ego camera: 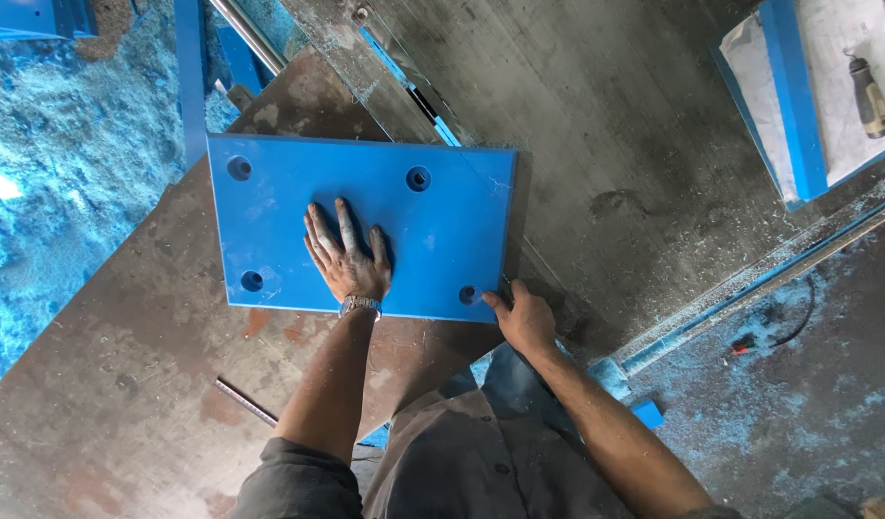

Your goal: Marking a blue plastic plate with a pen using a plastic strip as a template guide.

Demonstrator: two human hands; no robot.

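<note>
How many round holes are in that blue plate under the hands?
4 show in the blue plate, one near each corner: far left, far right, near left, near right. The left hand lies flat mid-plate and may hide more.

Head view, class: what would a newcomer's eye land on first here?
A bright blue rectangular plate with a hole near each corner lies on a worn metal table. The left hand presses flat on its middle; the right hand grips its near right corner. Blue dust covers the floor at left.
</note>
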